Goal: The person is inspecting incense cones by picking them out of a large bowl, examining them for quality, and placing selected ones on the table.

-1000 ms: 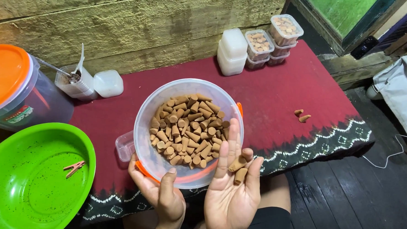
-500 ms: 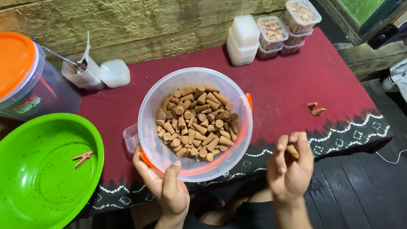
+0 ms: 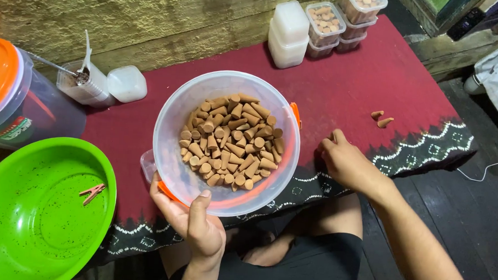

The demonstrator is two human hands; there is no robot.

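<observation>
Item: two bare hands sorting small brown incense cones over a cloth-covered table. Right hand (image 3: 346, 164): fingers (image 3: 328, 142) are curling loosely downward, tips resting on or just above the dark red tablecloth (image 3: 363, 89) beside the bucket; back of hand is facing the camera, so whether anything is lying under the palm cannot be told. Left hand (image 3: 196, 224): thumb (image 3: 198, 206) is pressing over the near rim of the clear plastic bucket (image 3: 168, 122), remaining fingers are wrapping beneath the wall by the orange handle mount, gripping it firmly and tilting it slightly toward the person. Contents: a heap of brown cones (image 3: 232, 142) is filling the bucket's floor, lying at all angles. Handling note, as a judgement: the supporting hand is doing well to keep the thumb hooked over the rim so the tilted bucket is not slipping off the table edge; the working hand should be setting pieces down lightly, since such cones look brittle at the tip. Surroundings: two loose cones (image 3: 381, 118) are lying on the cloth to the right, well apart from the bucket; a green basin (image 3: 9, 236) holding a clothes peg (image 3: 93, 192) is sitting to the left; an orange-lidded tub (image 3: 5, 90) is standing behind it; stacked small clear boxes of cones (image 3: 326, 23) are sitting at the far edge against the wooden wall.
</observation>
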